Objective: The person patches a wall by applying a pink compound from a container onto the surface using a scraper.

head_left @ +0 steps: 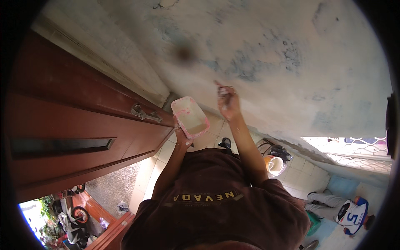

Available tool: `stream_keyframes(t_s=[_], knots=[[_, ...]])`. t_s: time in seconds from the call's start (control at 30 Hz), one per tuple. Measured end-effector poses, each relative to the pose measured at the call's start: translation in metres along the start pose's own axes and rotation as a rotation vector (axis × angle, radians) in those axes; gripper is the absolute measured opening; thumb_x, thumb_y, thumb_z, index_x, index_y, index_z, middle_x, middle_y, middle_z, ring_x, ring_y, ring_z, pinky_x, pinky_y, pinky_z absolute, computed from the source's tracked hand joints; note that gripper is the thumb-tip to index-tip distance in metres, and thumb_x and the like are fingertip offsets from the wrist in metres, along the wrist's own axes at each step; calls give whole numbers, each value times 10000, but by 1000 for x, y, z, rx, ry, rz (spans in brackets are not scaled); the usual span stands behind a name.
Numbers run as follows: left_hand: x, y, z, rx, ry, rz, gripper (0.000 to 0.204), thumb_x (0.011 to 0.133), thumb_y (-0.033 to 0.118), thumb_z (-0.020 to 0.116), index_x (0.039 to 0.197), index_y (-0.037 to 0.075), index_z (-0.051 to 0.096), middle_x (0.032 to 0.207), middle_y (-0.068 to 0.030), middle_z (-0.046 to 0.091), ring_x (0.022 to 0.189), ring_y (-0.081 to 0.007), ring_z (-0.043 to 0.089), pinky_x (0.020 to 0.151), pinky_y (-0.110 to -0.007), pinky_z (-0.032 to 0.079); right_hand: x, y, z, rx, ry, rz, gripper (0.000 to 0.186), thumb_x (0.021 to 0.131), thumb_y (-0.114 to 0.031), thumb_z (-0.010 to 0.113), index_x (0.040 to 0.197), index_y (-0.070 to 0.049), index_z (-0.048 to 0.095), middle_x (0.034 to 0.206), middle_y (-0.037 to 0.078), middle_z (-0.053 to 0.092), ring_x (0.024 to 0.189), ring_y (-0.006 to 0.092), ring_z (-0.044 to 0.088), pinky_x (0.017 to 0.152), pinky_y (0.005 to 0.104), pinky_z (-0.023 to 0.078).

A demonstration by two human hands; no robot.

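My left hand grips the lower side of a rectangular plastic tub, pale inside with pink smears along its rim and walls. Some whitish material seems to lie in it. Raised in front of the wall, my right hand is closed, its fingers smeared white. A thin dark tip juts up and left from those fingers; the kind of thing is too small and blurred to tell. The wall has patchy white and blue-grey areas, and I cannot tell whether the tip touches it.
A red-brown door with a metal handle stands at my left. White and yellow buckets sit on the tiled floor to the right, below a grille window. Another person is at lower right; a motorcycle stands outside, lower left.
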State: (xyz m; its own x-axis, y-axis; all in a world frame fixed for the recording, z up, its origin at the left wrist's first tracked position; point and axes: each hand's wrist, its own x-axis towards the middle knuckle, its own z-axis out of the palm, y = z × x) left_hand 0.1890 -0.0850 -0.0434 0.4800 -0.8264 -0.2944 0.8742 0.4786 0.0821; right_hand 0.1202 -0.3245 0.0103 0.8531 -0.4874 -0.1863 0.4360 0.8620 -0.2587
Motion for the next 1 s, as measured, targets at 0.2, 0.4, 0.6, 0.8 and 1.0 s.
stream_keyframes(t_s=[0.2, 0.4, 0.6, 0.8, 1.0], knots=[[-4, -12, 16, -10, -19, -63, 743, 941, 632, 545, 1480, 139, 411, 1424, -132, 539, 1303, -391, 531, 1082, -620, 441, 73, 11, 0, 556, -59, 50, 412, 935, 5, 492, 1307, 176, 445, 1095, 198, 598, 831, 192, 668, 717, 229, 604], [-20, -14, 23, -19, -16, -50, 772, 946, 668, 495, 1503, 147, 381, 1457, -138, 505, 1330, -398, 503, 1082, -633, 431, -55, -95, 151, 685, -467, -168, 387, 851, 99, 461, 1236, 73, 486, 1029, 125, 591, 878, 186, 645, 778, 323, 604], [-22, -7, -1, 24, 7, 49, 709, 976, 625, 475, 1486, 137, 404, 1439, -132, 520, 1305, -404, 524, 1071, -621, 449, -62, -58, 111, 356, -367, -88, 584, 955, -58, 486, 1493, 91, 313, 1016, 97, 633, 758, 112, 646, 665, 266, 579], [-19, -18, 25, 6, -43, 44, 702, 973, 620, 488, 1480, 141, 411, 1424, -114, 534, 1290, -374, 543, 1064, -606, 458, 51, 10, -32, 185, 112, 214, 437, 950, -94, 560, 1348, 71, 491, 879, -5, 660, 622, 41, 593, 457, 168, 466], [-11, -27, 21, 77, -28, 69, 733, 968, 639, 485, 1485, 127, 401, 1428, -110, 532, 1303, -345, 535, 1100, -579, 433, 17, -76, 18, 410, -352, -173, 339, 1002, -28, 395, 1299, 129, 438, 1114, 158, 549, 906, 162, 626, 834, 276, 578]])
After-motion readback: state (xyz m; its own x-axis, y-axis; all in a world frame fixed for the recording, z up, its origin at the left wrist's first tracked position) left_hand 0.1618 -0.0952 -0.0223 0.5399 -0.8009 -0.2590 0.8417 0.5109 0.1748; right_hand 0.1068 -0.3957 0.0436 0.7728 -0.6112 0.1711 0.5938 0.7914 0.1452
